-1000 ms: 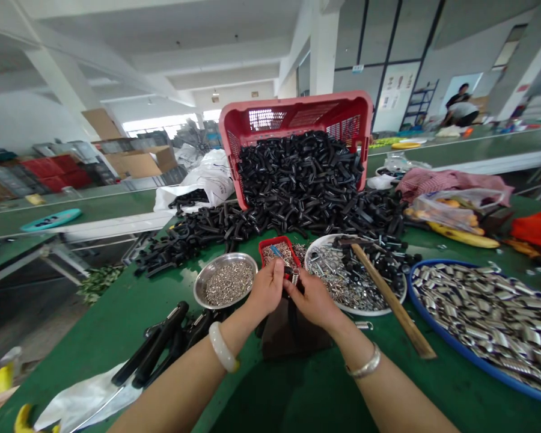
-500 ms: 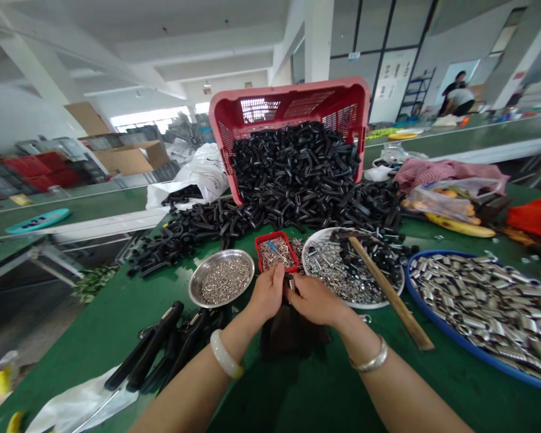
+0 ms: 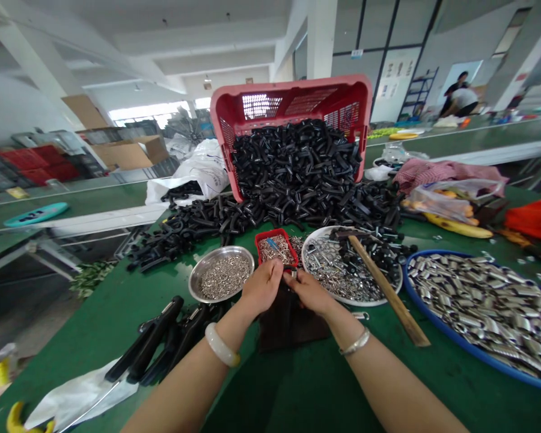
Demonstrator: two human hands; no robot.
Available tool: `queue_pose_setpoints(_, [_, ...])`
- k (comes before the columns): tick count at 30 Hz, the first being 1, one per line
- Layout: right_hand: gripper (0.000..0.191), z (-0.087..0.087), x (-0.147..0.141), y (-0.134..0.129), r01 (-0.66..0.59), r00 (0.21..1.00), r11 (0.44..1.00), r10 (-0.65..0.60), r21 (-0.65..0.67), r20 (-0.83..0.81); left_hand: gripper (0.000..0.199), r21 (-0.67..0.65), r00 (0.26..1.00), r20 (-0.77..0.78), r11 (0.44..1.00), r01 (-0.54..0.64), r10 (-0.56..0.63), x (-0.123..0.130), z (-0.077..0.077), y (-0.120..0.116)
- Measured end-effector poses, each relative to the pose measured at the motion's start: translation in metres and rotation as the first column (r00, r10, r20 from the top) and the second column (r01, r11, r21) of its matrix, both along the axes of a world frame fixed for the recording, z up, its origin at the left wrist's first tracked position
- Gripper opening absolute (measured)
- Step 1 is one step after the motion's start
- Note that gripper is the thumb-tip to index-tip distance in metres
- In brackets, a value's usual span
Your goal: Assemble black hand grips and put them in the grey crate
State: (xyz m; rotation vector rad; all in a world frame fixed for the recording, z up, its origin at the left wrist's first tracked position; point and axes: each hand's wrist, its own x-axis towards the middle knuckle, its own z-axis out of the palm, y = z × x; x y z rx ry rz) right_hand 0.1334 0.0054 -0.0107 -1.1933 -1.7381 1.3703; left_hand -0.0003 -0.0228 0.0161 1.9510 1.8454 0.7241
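While the person is working just in front of a small red tray [image 3: 270, 230], the left hand [image 3: 262, 287] and right hand [image 3: 309, 293] are coming close together; the right fingertips [image 3: 296, 278] are closing on a tiny metal part [image 3: 291, 276] above a dark cloth [image 3: 293, 325]; the left hand's grip cannot be told.

Work desk with green top [image 3: 97, 319], carrying a tipped red plastic crate [image 3: 293, 99], a spilled heap of black tubular parts [image 3: 270, 204], a steel bowl of small rings [image 3: 199, 282], a small red tray [image 3: 270, 248], a white plate of mixed fasteners [image 3: 342, 297], a wooden stick [image 3: 388, 288], and a blue-rimmed basin of silver metal pieces [image 3: 455, 346].
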Motion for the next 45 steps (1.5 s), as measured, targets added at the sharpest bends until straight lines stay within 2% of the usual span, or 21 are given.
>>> queue_pose_setpoints(1, [0.034,-0.002,-0.001,0.001,0.043,0.996,0.996,-0.049,-0.078,-0.076,0.063,0.014,0.998,-0.064,1.000,0.022,-0.021,0.001,0.001,-0.005])
queue_pose_setpoints(3, [0.035,-0.005,-0.002,0.001,0.091,0.966,0.975,-0.136,-0.204,-0.219,0.085,0.032,0.982,-0.186,0.999,0.021,-0.015,0.005,0.002,-0.014])
queue_pose_setpoints(5, [0.034,-0.006,-0.002,-0.002,0.106,0.919,0.951,-0.205,-0.290,-0.336,0.105,0.049,0.963,-0.263,0.998,-0.043,0.055,0.010,-0.001,-0.020])
queue_pose_setpoints(6, [0.034,-0.007,-0.001,-0.003,0.094,0.901,0.944,-0.216,-0.315,-0.377,0.107,0.056,0.957,-0.278,0.996,-0.071,0.083,0.011,-0.003,-0.021])
queue_pose_setpoints(8, [0.034,-0.008,0.001,-0.003,0.011,0.894,0.946,-0.155,-0.325,-0.420,0.100,0.059,0.954,-0.287,0.995,-0.077,0.091,0.012,-0.009,-0.020])
queue_pose_setpoints(11, [0.035,-0.010,0.001,-0.001,-0.150,0.912,0.954,0.032,-0.260,-0.408,0.091,0.073,0.950,-0.305,0.996,-0.042,0.063,0.008,-0.017,-0.018])
queue_pose_setpoints(13, [0.035,-0.012,-0.004,-0.001,-0.127,0.935,0.962,0.035,-0.243,-0.352,0.097,0.098,0.941,-0.331,0.994,-0.046,0.076,0.006,-0.021,-0.018])
queue_pose_setpoints(16, [0.037,-0.015,-0.012,-0.006,-0.012,0.960,0.978,-0.048,-0.209,-0.277,0.106,0.077,0.933,-0.347,0.994,-0.071,0.094,0.003,-0.025,-0.020])
queue_pose_setpoints(18, [0.042,-0.012,-0.012,-0.007,-0.020,0.990,0.994,0.005,-0.112,-0.139,0.105,0.027,0.940,-0.335,0.998,-0.059,0.065,0.000,-0.024,-0.021])
queue_pose_setpoints(20, [0.049,-0.002,-0.005,0.001,-0.078,0.973,0.996,0.065,0.053,0.219,0.105,-0.007,0.942,-0.334,1.000,-0.020,0.016,-0.004,-0.022,-0.022])
queue_pose_setpoints(21, [0.052,0.005,-0.002,0.008,-0.123,0.895,0.982,0.048,0.141,0.444,0.106,-0.016,0.939,-0.344,1.000,0.009,-0.014,-0.006,-0.020,-0.021])
queue_pose_setpoints(23, [0.049,0.021,0.002,0.028,-0.200,0.631,0.911,-0.162,0.361,0.759,0.109,-0.042,0.920,-0.378,0.995,0.094,-0.103,-0.007,-0.016,-0.018])
queue_pose_setpoints(25, [0.033,0.034,-0.003,0.051,-0.300,0.562,0.871,-0.167,0.388,0.810,0.111,-0.087,0.890,-0.409,0.980,0.182,-0.201,-0.006,-0.014,-0.014])
queue_pose_setpoints(27, [0.022,0.040,-0.016,0.071,-0.396,0.537,0.850,-0.093,0.348,0.838,0.112,-0.139,0.865,-0.425,0.963,0.230,-0.268,-0.003,-0.015,-0.009])
queue_pose_setpoints(29, [0.017,0.040,-0.034,0.085,-0.456,0.496,0.838,-0.039,0.299,0.867,0.112,-0.163,0.855,-0.430,0.956,0.244,-0.292,-0.002,-0.017,-0.007])
queue_pose_setpoints(33, [0.017,0.031,-0.061,0.099,-0.476,0.452,0.839,-0.025,0.265,0.892,0.110,-0.153,0.852,-0.402,0.942,0.299,-0.336,-0.007,-0.014,-0.005])
queue_pose_setpoints(36, [0.019,0.026,-0.061,0.102,-0.481,0.474,0.829,-0.028,0.286,0.880,0.088,-0.138,0.875,-0.361,0.946,0.292,-0.323,-0.018,-0.003,0.005])
queue_pose_setpoints(38, [0.019,0.024,-0.052,0.103,-0.476,0.504,0.822,-0.036,0.313,0.863,0.057,-0.125,0.906,-0.381,0.981,0.148,-0.185,-0.025,0.005,0.020])
queue_pose_setpoints(40, [0.018,0.022,-0.041,0.104,-0.463,0.545,0.814,-0.049,0.350,0.837,0.037,-0.129,0.895,-0.445,0.991,-0.035,-0.026,-0.030,0.009,0.040])
queue_pose_setpoints(42, [0.017,0.021,-0.034,0.105,-0.445,0.584,0.810,-0.062,0.383,0.809,0.031,-0.170,0.872,-0.490,0.981,-0.098,0.003,-0.030,0.009,0.061])
queue_pose_setpoints(45, [0.013,0.017,-0.030,0.106,-0.405,0.631,0.816,-0.077,0.412,0.772,0.027,-0.208,0.862,-0.506,0.975,-0.085,-0.033,-0.026,0.003,0.084])
